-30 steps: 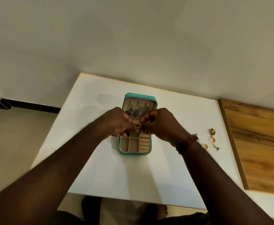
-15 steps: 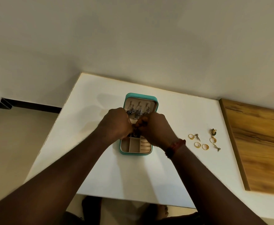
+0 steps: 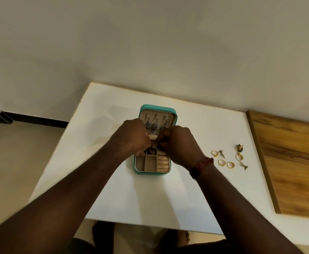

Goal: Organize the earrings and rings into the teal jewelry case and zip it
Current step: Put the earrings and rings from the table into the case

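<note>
The teal jewelry case (image 3: 152, 174) lies open near the middle of the white table (image 3: 113, 189), well in from every edge, its lid (image 3: 158, 107) raised on the far side with silver earrings (image 3: 156, 124) hanging in it. The left hand (image 3: 131, 138) and right hand (image 3: 179, 145) meet knuckle to knuckle over the tray's far half, fingers tightly curled above a dark-and-gold piece (image 3: 151, 151); whether either pinches it cannot be told. White top stretches from the case to the left and near edges, while to the right gold rings (image 3: 230, 165) and loose earrings (image 3: 239, 147) lie scattered between the right wrist and the wooden board (image 3: 293, 162).
</note>
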